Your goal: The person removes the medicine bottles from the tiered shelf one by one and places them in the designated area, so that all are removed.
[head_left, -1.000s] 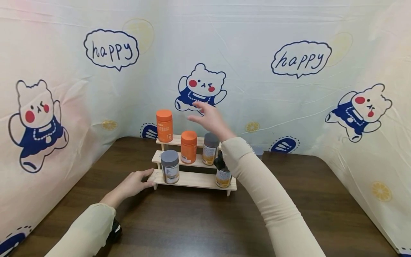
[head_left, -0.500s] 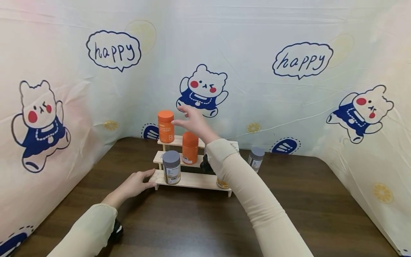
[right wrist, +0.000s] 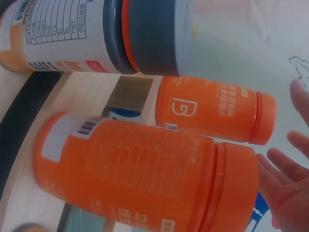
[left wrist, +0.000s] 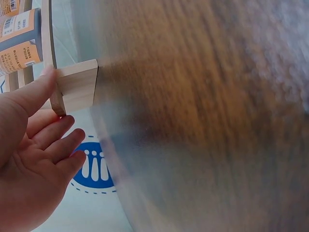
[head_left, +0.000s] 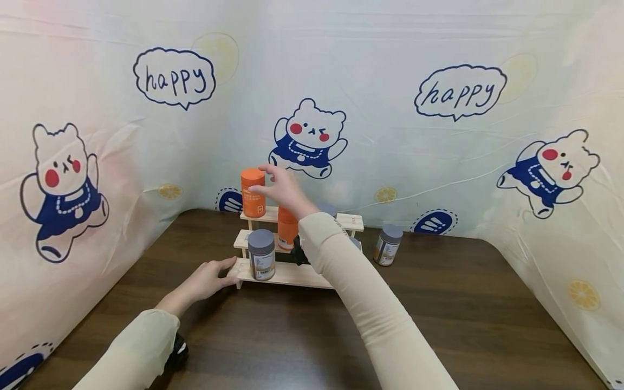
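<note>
Step judged in hand: reach for the rear orange bottle (head_left: pixel 252 203).
It is stood atop the wooden rack (head_left: pixel 350 222); the right hand (head_left: pixel 283 190) is held near it, grip spread, unclosed. The rack's low end is pinched by the left hand (head_left: pixel 207 279). Closing round the bottle seems required next.

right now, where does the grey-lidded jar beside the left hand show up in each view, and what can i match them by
Head: the grey-lidded jar is left of centre, upright on the lowest shelf.
Left wrist: the grey-lidded jar lies sideways at the upper left edge, cut off.
Right wrist: the grey-lidded jar lies sideways across the upper left, lid pointing right.
Shared landmark: the wooden rack.
</note>
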Demonstrator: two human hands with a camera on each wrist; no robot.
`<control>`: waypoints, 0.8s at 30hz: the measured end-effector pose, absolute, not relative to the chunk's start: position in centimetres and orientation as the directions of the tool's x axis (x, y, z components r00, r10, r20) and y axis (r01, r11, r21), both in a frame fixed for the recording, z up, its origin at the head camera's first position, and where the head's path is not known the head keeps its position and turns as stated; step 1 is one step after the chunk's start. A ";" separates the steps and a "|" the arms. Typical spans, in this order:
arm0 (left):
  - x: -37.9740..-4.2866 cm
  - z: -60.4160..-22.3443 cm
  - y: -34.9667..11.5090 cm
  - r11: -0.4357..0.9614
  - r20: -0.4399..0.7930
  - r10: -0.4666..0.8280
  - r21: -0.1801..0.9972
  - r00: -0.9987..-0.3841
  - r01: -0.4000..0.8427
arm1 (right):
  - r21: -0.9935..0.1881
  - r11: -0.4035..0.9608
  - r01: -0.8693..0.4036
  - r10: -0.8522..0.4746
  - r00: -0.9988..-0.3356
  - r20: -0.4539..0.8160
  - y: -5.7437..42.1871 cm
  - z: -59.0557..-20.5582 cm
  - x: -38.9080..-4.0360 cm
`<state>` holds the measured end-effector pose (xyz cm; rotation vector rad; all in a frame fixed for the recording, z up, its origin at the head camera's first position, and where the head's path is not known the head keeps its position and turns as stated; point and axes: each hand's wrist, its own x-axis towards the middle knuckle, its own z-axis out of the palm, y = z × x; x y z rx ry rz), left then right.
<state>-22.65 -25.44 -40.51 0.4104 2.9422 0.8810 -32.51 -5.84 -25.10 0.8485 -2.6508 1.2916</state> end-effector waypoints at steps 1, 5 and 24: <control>-22.7 -40.5 -25.5 0.802 0.036 0.264 0.546 -0.964 0.240 | -0.709 0.492 -0.505 -0.443 -0.847 0.296 -5.9 -25.2 -32.6; -22.7 -40.6 -25.5 0.800 0.042 0.269 0.547 -0.962 0.247 | -0.715 0.492 -0.496 -0.429 -0.853 0.296 -6.2 -25.3 -32.8; -22.7 -40.7 -25.5 0.805 0.057 0.261 0.538 -0.964 0.250 | -0.742 0.471 -0.476 -0.471 -0.848 0.244 -7.2 -26.2 -33.3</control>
